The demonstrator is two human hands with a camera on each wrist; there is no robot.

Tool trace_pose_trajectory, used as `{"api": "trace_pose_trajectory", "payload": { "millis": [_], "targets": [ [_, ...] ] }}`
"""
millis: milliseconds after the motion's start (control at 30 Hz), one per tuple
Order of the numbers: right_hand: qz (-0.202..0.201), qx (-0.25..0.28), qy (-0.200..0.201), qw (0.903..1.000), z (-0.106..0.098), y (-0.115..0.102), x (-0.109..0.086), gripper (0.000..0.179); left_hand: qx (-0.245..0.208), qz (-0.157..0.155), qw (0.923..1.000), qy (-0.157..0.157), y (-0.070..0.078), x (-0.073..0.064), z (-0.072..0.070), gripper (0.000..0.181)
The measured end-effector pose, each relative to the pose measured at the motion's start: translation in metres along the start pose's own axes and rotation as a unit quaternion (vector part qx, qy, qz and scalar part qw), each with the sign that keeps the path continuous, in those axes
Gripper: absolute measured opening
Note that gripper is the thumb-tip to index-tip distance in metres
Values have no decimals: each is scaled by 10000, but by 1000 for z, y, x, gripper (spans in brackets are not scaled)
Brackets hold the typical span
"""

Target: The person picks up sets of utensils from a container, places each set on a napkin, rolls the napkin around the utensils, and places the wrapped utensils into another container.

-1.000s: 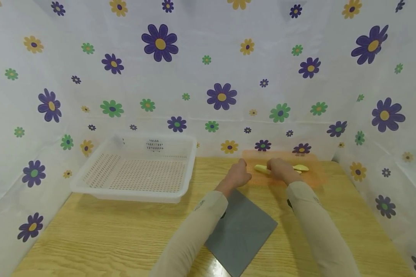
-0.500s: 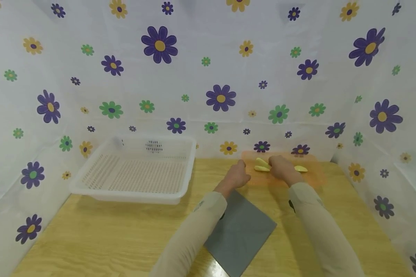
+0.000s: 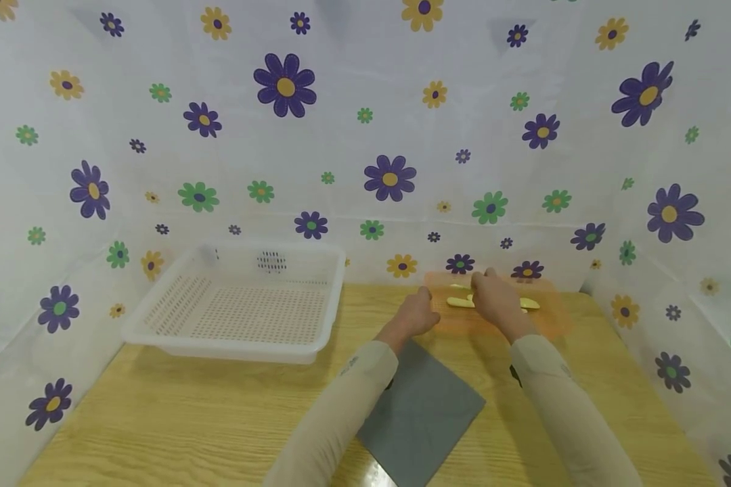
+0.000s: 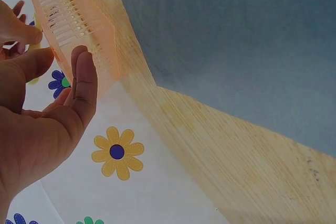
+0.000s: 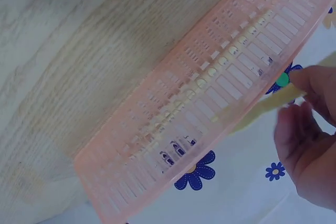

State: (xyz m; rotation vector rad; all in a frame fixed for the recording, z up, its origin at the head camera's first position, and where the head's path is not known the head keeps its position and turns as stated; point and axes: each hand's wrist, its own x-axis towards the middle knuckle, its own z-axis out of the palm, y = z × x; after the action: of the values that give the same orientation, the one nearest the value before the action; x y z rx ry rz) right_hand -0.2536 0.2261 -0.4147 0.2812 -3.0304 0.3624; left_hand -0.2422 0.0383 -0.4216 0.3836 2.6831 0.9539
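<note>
A translucent orange slotted basket [image 3: 551,321] stands at the back right of the table. My left hand [image 3: 413,314] grips its left end, with thumb and fingers [image 4: 85,82] on either side of the rim in the left wrist view. Over the basket, my right hand [image 3: 496,302] pinches a slim yellow utensil [image 5: 257,115] between thumb and fingers; the hand hides most of it and I cannot tell its kind. More yellow cutlery [image 3: 459,303] lies in the basket, with a broad pale end [image 3: 529,304] showing right of the hand.
A large white perforated basket [image 3: 323,338] stands at the back left. Between the arms a dark grey square mat [image 3: 426,412] lies askew on the wooden table [image 3: 207,406], partly under my left forearm. A flower-printed curtain [image 3: 335,142] encloses the back and sides.
My right hand has shifted slightly and lifted among the yellow cutlery, whose pieces lie differently. The left hand stays on the basket's end. The head view has tilted a little.
</note>
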Motion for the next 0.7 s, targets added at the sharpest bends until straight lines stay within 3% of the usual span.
{"api": "trace_pose_trajectory", "payload": {
  "millis": [133, 233, 367, 467, 600, 700],
  "targets": [
    [-35, 256, 676, 9974, 3, 1, -6, 20, -7, 62, 10000, -40, 0, 0, -2, 45],
    [-19, 922, 1020, 9905, 7, 3, -10, 24, -14, 99, 9999, -40, 0, 0, -2, 45],
    [148, 2010, 1230, 9717, 16, 5, -14, 26, 17, 112, 9999, -23, -1, 0, -2, 45],
    [329, 2547, 1495, 9548, 21, 3, -17, 27, 21, 83, 10000, -27, -1, 0, -2, 44],
    [401, 2771, 1986, 9392, 27, 0, -18, 27, 37, 56, 10000, 1, -1, 1, -1, 44],
    [389, 2804, 2230, 9328, 30, -2, -19, 27, 61, 56, 10000, 14, -2, 1, -1, 44]
  ]
}}
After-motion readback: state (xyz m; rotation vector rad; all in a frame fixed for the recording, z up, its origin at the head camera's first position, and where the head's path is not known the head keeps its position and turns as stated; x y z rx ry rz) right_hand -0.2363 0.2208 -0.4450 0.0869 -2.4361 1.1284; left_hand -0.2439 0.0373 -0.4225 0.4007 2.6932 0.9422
